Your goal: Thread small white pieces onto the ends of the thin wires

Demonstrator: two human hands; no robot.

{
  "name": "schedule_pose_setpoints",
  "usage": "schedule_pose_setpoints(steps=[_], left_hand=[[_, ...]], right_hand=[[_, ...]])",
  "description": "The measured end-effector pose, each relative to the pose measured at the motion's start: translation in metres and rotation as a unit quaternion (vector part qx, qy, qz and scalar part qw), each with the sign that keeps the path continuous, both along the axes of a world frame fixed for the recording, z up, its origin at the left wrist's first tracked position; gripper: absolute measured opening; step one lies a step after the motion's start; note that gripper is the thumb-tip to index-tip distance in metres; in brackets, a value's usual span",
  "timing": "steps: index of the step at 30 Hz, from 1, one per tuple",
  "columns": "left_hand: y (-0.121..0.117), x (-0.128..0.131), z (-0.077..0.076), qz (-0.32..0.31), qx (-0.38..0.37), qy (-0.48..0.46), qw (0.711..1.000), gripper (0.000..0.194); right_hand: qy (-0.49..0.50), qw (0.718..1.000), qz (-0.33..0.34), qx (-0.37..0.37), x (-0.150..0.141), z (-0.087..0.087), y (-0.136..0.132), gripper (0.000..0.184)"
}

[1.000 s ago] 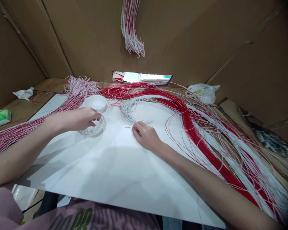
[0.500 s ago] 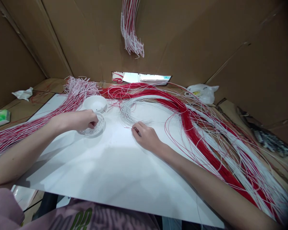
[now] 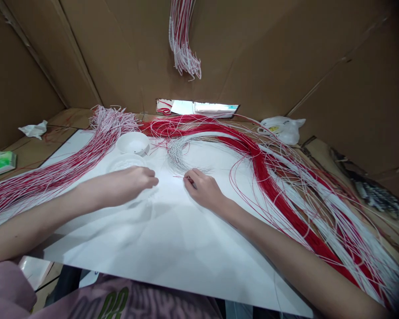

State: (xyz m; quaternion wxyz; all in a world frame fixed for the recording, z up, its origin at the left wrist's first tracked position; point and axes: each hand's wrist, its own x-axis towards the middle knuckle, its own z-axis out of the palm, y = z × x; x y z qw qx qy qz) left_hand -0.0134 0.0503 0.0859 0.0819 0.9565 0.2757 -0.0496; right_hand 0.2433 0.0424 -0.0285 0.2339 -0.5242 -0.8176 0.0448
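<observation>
My left hand (image 3: 134,182) is pinched closed just in front of a white dish (image 3: 115,165) that holds small clear or whitish pieces and is partly hidden by it. Whatever the left fingertips hold is too small to make out. To the right, my right hand (image 3: 204,188) rests on the white board (image 3: 173,239) with thumb and finger pinched on a thin red cord (image 3: 177,177), its tip pointing left. Just beyond that hand lies a curved bunch of fine white cords (image 3: 176,155). A second white bowl (image 3: 132,141) stands behind the dish.
Red and white cord bundles (image 3: 264,173) sweep along the right side. More cords with pale ends (image 3: 113,122) lie at left, and another bunch (image 3: 182,48) hangs on the cardboard wall (image 3: 252,53). A plastic bag (image 3: 282,130), crumpled tissue (image 3: 33,130) and green packet (image 3: 0,162) sit around the edges.
My left hand has come out of the dish of small pieces and moved right, toward my right hand, with fingers still pinched. The right hand stays in place on the red cord.
</observation>
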Motion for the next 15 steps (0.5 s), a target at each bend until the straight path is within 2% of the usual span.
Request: schedule_pose_setpoints(steps=[2, 8, 12, 15], left_hand=[[-0.008, 0.009, -0.010, -0.019, 0.002, 0.027, 0.999, 0.029], [-0.011, 0.016, -0.036, 0.002, 0.012, 0.047, 0.999, 0.028], [-0.013, 0.014, -0.041, -0.015, 0.018, 0.043, 0.999, 0.029], [-0.015, 0.013, -0.035, -0.012, -0.007, 0.045, 0.999, 0.029]], right_hand=[[-0.001, 1.000, 0.001, 0.001, 0.000, 0.000, 0.000, 0.013], [-0.004, 1.000, 0.002, 0.004, 0.000, 0.000, 0.000, 0.013], [-0.002, 1.000, 0.000, 0.005, 0.000, 0.000, 0.000, 0.014], [-0.003, 1.000, 0.001, 0.004, 0.000, -0.001, 0.000, 0.013]])
